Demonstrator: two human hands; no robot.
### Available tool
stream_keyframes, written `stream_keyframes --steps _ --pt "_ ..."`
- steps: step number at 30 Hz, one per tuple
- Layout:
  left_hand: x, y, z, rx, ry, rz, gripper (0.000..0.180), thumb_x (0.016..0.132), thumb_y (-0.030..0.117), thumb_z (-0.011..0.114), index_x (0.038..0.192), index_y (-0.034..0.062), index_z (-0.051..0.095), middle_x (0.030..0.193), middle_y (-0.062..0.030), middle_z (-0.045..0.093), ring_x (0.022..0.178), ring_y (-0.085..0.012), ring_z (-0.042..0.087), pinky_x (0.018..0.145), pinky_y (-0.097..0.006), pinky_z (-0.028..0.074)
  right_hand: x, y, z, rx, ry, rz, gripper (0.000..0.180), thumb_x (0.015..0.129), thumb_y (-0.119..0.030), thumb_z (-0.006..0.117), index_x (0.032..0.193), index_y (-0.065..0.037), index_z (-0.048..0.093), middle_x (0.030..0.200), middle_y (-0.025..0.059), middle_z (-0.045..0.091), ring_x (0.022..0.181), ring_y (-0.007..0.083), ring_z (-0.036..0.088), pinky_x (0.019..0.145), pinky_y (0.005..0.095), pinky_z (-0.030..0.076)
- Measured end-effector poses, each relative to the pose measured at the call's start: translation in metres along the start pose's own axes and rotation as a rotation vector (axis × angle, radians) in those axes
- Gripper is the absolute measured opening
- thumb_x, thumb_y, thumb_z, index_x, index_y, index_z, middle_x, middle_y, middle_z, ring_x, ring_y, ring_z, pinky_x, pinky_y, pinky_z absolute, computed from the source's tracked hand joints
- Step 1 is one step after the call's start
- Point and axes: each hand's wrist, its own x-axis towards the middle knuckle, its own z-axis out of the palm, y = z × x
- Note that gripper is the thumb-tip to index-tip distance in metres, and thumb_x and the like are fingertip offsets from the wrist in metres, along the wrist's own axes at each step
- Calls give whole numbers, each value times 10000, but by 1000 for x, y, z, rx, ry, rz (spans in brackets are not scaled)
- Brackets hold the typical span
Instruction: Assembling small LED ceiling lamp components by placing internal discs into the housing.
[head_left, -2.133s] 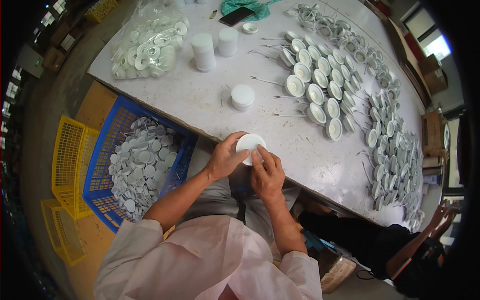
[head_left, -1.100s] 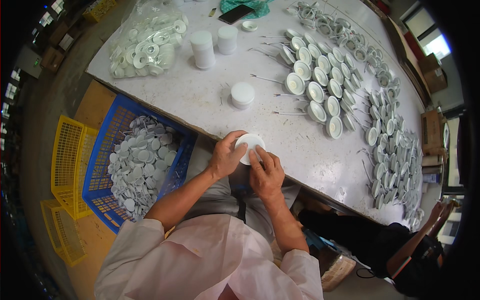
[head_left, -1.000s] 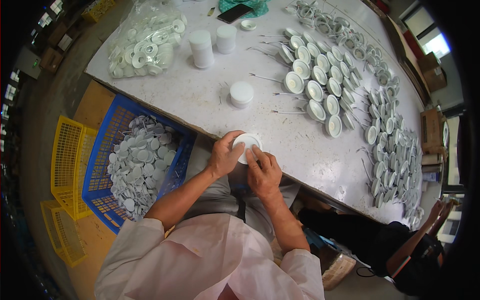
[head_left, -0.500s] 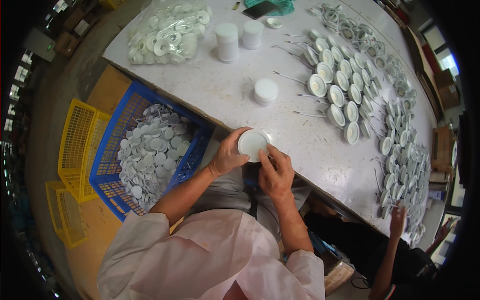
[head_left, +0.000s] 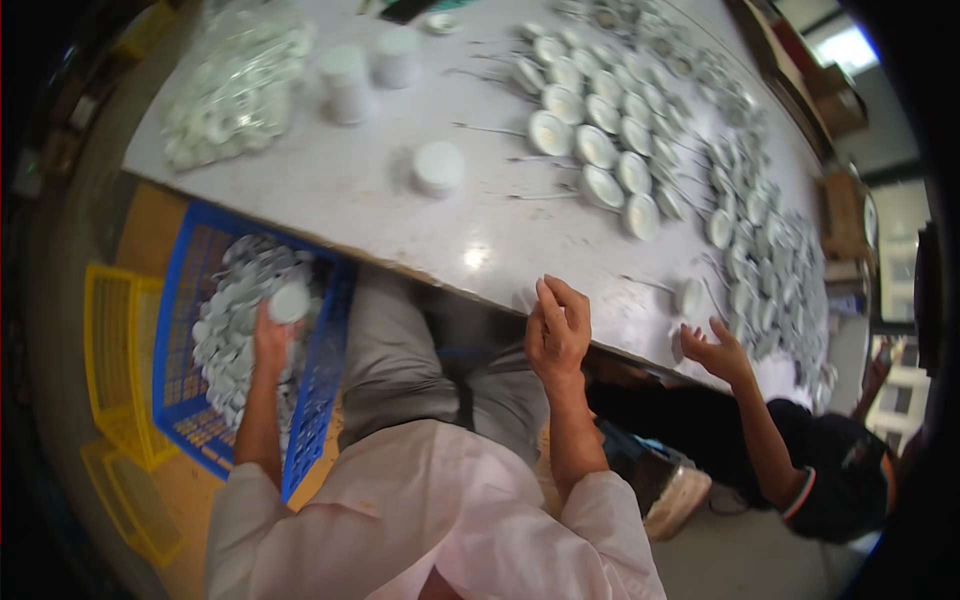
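Observation:
My left hand (head_left: pixel 270 335) is down in the blue plastic basket (head_left: pixel 313 428), its fingers closed on a white round shallow cap (head_left: pixel 290 302). Beneath it lies a heap of small white and grey round pieces (head_left: pixel 225 350). My right hand (head_left: pixel 560 325) hovers at the table's near edge, loosely bent with the fingers apart. I see nothing in it. On the white table (head_left: pixel 420 235), a short stack of white round caps (head_left: pixel 438 168) stands closest to me. Two taller stacks, one of them this white stack (head_left: pixel 346 85), rise behind it.
Rows of white downlights (head_left: pixel 597 147) with wires cover the table's right side. A co-worker's hand (head_left: pixel 715 350) reaches over the right edge beside a single downlight (head_left: pixel 690 297). A clear bag of white rings (head_left: pixel 240 85) lies far left; yellow crates (head_left: pixel 120 365) stand beside the basket.
My left hand has moved from the table edge down left into the basket, with a white cap. My right hand has let go of the cap. The co-worker's hand has come nearer; my view has shifted.

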Motion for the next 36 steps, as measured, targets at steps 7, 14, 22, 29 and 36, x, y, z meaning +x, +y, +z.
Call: stream_keyframes --steps 7,14,22,29,36 --pt "-22 -22 -179 602 857 -250 653 905 439 548 1396 44 376 1282 -157 522 1132 -300 541 945 -423 453 -18 74 -76 -552 200 190 537 744 -35 696 1257 -22 538 1305 220 461 1202 347 438 1002 442 360" --pt "-2 -59 -269 779 471 297 318 863 92 572 1141 -62 560 998 -180 635 887 -292 653 618 -377 555 -16 189 -113 -254 326 698 864 743 -330 786 1369 88 362 1342 312 444 1267 382 434 1070 396 311" --pt "-29 -24 45 630 305 64 226 895 199 604 843 -16 652 662 -85 638 528 -150 616 452 -270 492 -1 146 -93 -384 270 623 726 785 -240 751 1345 71 410 1335 240 470 1250 347 442 1067 391 325" --pt "-93 28 225 879 -247 479 309 733 191 803 924 5 645 761 -117 667 669 -144 650 551 -258 492 41 11 -12 28 15 241 808 682 -98 802 1362 18 380 1316 213 452 1224 364 440 1033 413 363" --pt "-100 40 307 859 -546 463 743 718 39 736 1366 37 373 1275 -199 546 1141 -297 576 931 -375 483 54 -70 28 330 -271 149 905 593 -112 848 1362 23 390 1229 207 471 1147 363 465 967 416 402"
